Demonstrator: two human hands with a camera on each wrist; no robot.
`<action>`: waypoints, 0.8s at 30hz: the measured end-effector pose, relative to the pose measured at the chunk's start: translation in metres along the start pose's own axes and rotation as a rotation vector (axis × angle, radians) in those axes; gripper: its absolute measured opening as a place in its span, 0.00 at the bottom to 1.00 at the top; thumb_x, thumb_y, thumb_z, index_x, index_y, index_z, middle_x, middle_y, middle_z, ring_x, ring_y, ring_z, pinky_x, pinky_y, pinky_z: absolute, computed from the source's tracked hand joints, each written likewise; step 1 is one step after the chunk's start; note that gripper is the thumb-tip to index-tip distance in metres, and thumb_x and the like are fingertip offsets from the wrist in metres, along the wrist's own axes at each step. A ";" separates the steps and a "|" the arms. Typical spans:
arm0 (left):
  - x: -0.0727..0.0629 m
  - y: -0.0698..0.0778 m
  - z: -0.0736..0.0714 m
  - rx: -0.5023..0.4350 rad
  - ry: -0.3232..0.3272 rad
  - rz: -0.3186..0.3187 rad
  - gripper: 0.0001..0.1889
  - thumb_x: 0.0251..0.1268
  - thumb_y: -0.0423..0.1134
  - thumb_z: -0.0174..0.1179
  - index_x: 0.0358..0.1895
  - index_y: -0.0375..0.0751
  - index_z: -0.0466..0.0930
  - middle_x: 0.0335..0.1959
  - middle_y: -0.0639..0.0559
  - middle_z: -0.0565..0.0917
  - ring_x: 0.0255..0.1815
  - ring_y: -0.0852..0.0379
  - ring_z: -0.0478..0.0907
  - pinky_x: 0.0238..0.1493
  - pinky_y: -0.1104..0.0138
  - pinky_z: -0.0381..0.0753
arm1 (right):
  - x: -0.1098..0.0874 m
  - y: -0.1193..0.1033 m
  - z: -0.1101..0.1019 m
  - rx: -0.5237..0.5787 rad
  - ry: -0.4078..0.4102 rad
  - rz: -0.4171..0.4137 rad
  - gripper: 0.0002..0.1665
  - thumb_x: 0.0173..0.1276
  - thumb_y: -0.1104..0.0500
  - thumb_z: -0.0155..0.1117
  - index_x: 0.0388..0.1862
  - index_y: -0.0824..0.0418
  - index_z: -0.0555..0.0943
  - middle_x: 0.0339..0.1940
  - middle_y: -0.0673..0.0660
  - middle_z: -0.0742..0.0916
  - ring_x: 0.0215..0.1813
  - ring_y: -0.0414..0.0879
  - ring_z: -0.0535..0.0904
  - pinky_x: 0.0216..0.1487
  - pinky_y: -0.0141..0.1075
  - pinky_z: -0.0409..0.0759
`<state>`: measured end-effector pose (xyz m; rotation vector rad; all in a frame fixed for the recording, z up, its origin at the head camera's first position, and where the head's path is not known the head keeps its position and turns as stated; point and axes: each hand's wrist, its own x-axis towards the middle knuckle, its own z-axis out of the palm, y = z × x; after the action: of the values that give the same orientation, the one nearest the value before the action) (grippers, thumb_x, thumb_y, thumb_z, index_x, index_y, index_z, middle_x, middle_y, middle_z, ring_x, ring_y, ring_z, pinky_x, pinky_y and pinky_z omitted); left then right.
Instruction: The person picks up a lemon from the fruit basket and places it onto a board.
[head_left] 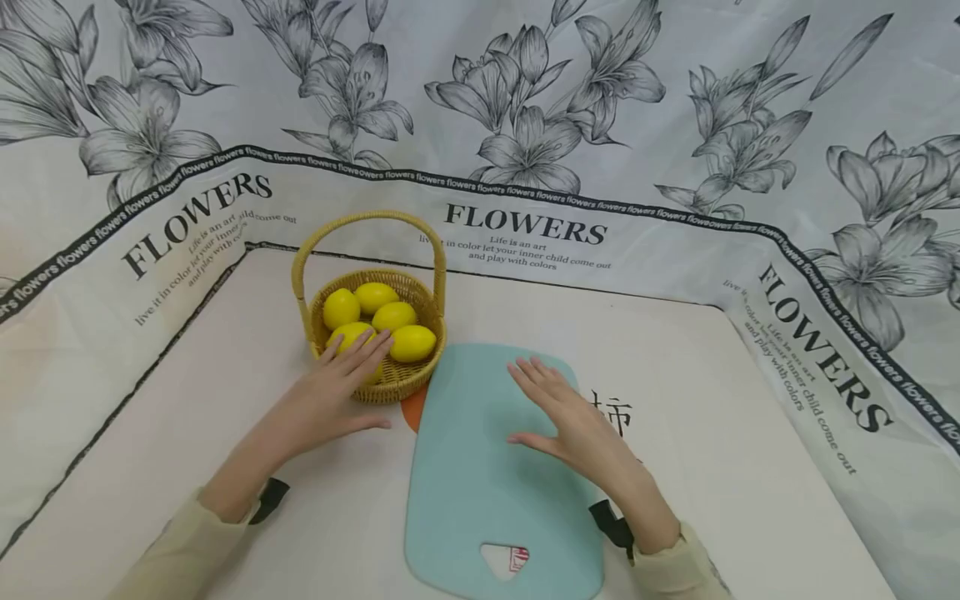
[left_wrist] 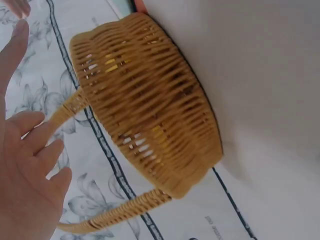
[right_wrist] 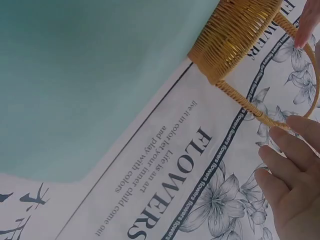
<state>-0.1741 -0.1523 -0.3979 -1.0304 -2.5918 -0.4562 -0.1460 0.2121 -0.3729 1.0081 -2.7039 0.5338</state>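
A wicker basket (head_left: 401, 385) with a tall arched handle holds several yellow lemons (head_left: 412, 343). My left hand (head_left: 330, 404) hovers at the basket's near side, fingers extended over the front lemons and partly hiding them, thumb spread to the right. The left wrist view shows the woven side of the basket (left_wrist: 145, 100) apart from the left hand (left_wrist: 35, 165). Over the right half of a light blue cutting board (head_left: 480, 467), my right hand (head_left: 577, 421) is raised with its fingers spread, holding nothing. In the right wrist view the right hand (right_wrist: 292, 175) appears palm-side, fingers slightly bent.
The white table (head_left: 720, 433) has black printed characters (head_left: 615, 412) right of the board and an orange print (head_left: 414, 408) between basket and board. A flower-printed cloth (head_left: 525, 100) rises behind and at both sides. The board has a triangular hole near its front edge.
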 end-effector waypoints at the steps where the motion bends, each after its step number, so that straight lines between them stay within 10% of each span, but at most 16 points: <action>1: -0.003 -0.002 -0.001 -0.009 0.009 -0.007 0.54 0.55 0.65 0.63 0.77 0.41 0.48 0.77 0.47 0.51 0.76 0.43 0.48 0.75 0.49 0.42 | 0.002 -0.001 0.000 0.003 -0.006 -0.001 0.54 0.57 0.45 0.73 0.78 0.53 0.57 0.75 0.56 0.64 0.77 0.51 0.53 0.71 0.51 0.59; 24: -0.056 -0.027 -0.026 -0.067 -0.009 -0.313 0.50 0.57 0.62 0.63 0.77 0.41 0.51 0.76 0.41 0.53 0.76 0.43 0.48 0.74 0.50 0.48 | 0.044 -0.025 0.018 0.094 -0.029 -0.077 0.47 0.59 0.45 0.72 0.74 0.57 0.64 0.72 0.57 0.70 0.74 0.55 0.59 0.71 0.50 0.59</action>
<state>-0.1504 -0.2154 -0.4016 -0.6457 -2.7731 -0.6164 -0.1638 0.1615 -0.3686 1.1480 -2.6742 0.6416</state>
